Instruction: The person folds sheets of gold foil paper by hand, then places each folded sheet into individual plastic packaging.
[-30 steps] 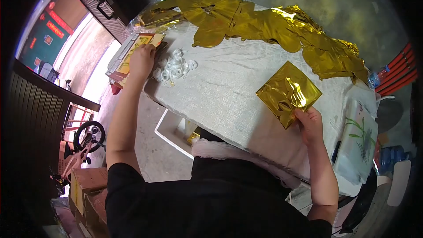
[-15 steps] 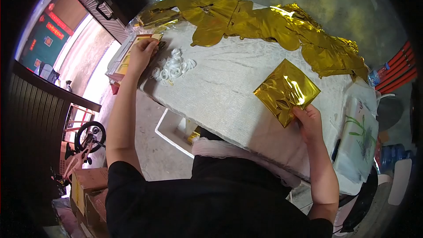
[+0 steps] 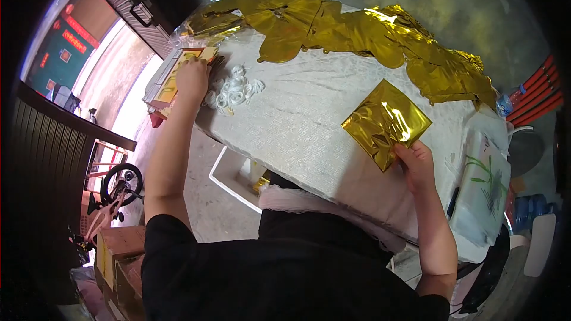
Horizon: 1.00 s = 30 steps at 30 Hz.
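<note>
My right hand (image 3: 418, 163) pinches the lower corner of a folded square of shiny gold foil (image 3: 386, 122) between thumb and fingers, over the white-covered table (image 3: 309, 119). At the table's left end, my left hand (image 3: 193, 78) is closed, its fingers bent down at a box with yellow and red card-like pieces (image 3: 173, 80). What its fingertips grip is hidden by the hand. Just right of that hand lies a pile of small white coils (image 3: 233, 92), which look like string or ribbon.
Large flat gold foil shapes (image 3: 321, 27) line the table's far edge. Clear plastic bags (image 3: 482, 184) with a green print lie at the right end. A white foam box (image 3: 229, 175) stands below the near edge. Cardboard boxes (image 3: 119, 249) are at lower left.
My left hand has turned and shifted slightly down, its fingers now bent down over the box. The right hand and the gold foil square have hardly moved.
</note>
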Each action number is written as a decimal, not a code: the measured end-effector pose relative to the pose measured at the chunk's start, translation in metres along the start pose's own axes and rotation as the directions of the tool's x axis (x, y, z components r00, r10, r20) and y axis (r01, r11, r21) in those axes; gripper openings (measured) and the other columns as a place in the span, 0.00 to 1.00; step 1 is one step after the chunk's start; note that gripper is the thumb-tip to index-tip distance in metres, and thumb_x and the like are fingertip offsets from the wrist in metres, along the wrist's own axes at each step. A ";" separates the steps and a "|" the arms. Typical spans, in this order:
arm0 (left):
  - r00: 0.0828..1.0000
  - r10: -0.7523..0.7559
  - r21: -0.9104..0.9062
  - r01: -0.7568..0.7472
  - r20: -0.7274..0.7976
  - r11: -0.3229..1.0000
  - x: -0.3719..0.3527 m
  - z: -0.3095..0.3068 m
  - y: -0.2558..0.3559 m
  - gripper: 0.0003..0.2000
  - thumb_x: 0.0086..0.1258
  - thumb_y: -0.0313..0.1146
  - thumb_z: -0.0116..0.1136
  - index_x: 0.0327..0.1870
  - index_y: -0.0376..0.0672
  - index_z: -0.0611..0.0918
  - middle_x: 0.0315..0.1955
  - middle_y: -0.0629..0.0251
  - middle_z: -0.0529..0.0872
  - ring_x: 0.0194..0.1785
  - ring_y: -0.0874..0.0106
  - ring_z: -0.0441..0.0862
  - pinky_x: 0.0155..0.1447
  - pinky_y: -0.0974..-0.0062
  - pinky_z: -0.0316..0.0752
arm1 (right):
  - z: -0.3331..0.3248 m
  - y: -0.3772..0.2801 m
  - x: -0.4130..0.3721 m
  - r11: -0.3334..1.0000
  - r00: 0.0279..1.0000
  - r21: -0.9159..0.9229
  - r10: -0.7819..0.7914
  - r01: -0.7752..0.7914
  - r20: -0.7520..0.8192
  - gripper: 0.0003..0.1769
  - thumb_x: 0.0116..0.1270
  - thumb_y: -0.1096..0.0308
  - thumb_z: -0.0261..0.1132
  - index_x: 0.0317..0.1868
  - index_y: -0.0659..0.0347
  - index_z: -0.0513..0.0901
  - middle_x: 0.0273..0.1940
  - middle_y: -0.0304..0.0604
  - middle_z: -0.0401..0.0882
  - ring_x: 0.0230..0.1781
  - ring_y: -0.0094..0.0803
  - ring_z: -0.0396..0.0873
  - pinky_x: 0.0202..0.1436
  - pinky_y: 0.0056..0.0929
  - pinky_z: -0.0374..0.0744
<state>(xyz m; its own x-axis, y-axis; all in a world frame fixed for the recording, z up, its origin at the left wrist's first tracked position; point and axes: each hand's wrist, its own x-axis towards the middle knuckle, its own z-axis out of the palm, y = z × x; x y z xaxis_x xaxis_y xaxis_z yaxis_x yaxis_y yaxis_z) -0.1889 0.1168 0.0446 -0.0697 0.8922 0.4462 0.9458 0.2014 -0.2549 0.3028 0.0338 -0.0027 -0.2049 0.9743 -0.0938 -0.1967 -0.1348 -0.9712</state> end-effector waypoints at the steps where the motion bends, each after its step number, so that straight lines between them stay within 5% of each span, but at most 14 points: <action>1: 0.999 0.021 0.012 -0.021 -0.031 1.000 -0.002 -0.002 0.002 0.10 0.59 0.39 0.59 0.31 0.41 0.82 0.32 0.57 0.82 0.40 0.59 0.79 0.42 0.64 0.76 | 0.002 -0.002 -0.001 1.000 1.000 -0.015 0.002 -0.002 -0.013 0.06 0.63 0.72 0.61 0.40 0.64 0.78 0.33 0.38 0.81 0.28 0.20 0.75 0.31 0.19 0.72; 5: 0.992 0.064 -0.100 -0.075 -0.105 0.992 -0.006 -0.005 0.005 0.08 0.58 0.37 0.60 0.30 0.42 0.82 0.29 0.59 0.82 0.36 0.60 0.80 0.39 0.65 0.76 | 0.005 -0.005 -0.002 1.000 1.000 0.004 0.014 -0.013 -0.003 0.06 0.64 0.73 0.61 0.40 0.65 0.79 0.32 0.38 0.81 0.28 0.19 0.75 0.32 0.20 0.73; 11: 0.999 -0.031 -0.320 0.041 0.036 0.947 0.018 -0.007 -0.003 0.08 0.56 0.38 0.61 0.27 0.42 0.83 0.27 0.58 0.82 0.34 0.58 0.81 0.39 0.65 0.75 | 0.003 -0.002 -0.001 1.000 1.000 -0.002 -0.003 0.003 -0.011 0.06 0.64 0.74 0.61 0.40 0.65 0.79 0.33 0.38 0.81 0.27 0.19 0.75 0.32 0.20 0.74; 14: 0.984 0.015 -0.486 0.075 0.179 0.871 0.038 0.003 -0.012 0.12 0.57 0.39 0.61 0.37 0.43 0.83 0.37 0.56 0.83 0.41 0.57 0.80 0.45 0.64 0.75 | 0.006 -0.004 -0.001 1.000 0.999 -0.005 -0.015 0.015 -0.040 0.05 0.64 0.74 0.61 0.39 0.65 0.79 0.32 0.37 0.81 0.27 0.19 0.75 0.32 0.20 0.74; 16: 0.993 0.078 -0.289 -0.101 -0.091 0.952 0.042 0.024 -0.016 0.20 0.56 0.43 0.63 0.48 0.44 0.80 0.47 0.54 0.80 0.49 0.57 0.78 0.51 0.64 0.73 | 0.002 -0.001 -0.001 1.000 1.000 0.001 -0.006 0.006 -0.025 0.05 0.64 0.74 0.61 0.40 0.65 0.79 0.32 0.37 0.81 0.27 0.19 0.75 0.32 0.20 0.74; 20: 0.994 0.099 -0.367 -0.110 -0.047 0.924 0.045 0.052 -0.023 0.24 0.55 0.41 0.65 0.52 0.41 0.77 0.49 0.51 0.78 0.52 0.55 0.75 0.54 0.66 0.71 | 0.002 0.000 -0.001 1.000 1.000 0.002 0.001 -0.001 -0.030 0.05 0.62 0.73 0.62 0.38 0.63 0.79 0.32 0.37 0.80 0.28 0.21 0.75 0.30 0.20 0.72; 25: 0.996 -0.050 -0.706 -0.016 -0.072 0.708 0.036 0.025 -0.018 0.27 0.51 0.39 0.69 0.52 0.38 0.76 0.45 0.55 0.80 0.51 0.64 0.77 0.57 0.72 0.69 | 0.004 0.000 -0.001 1.000 0.999 -0.007 0.009 -0.009 -0.047 0.05 0.62 0.73 0.62 0.38 0.63 0.79 0.32 0.37 0.80 0.29 0.20 0.75 0.32 0.19 0.72; 30: 0.993 -0.105 -0.852 0.012 -0.050 0.523 0.039 0.044 -0.030 0.26 0.51 0.37 0.69 0.51 0.36 0.76 0.43 0.58 0.81 0.49 0.69 0.78 0.56 0.75 0.69 | 0.005 -0.005 -0.002 0.998 0.999 -0.046 0.035 -0.036 -0.031 0.05 0.62 0.73 0.61 0.39 0.63 0.79 0.32 0.37 0.81 0.29 0.19 0.75 0.34 0.17 0.72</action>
<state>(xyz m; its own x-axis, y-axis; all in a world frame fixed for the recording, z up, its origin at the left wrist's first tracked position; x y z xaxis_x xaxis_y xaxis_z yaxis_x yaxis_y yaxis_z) -0.2334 0.1631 0.0320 -0.1528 0.8447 0.5129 0.7643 -0.2280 0.6032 0.2997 0.0318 0.0031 -0.1814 0.9742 -0.1344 -0.1447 -0.1616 -0.9762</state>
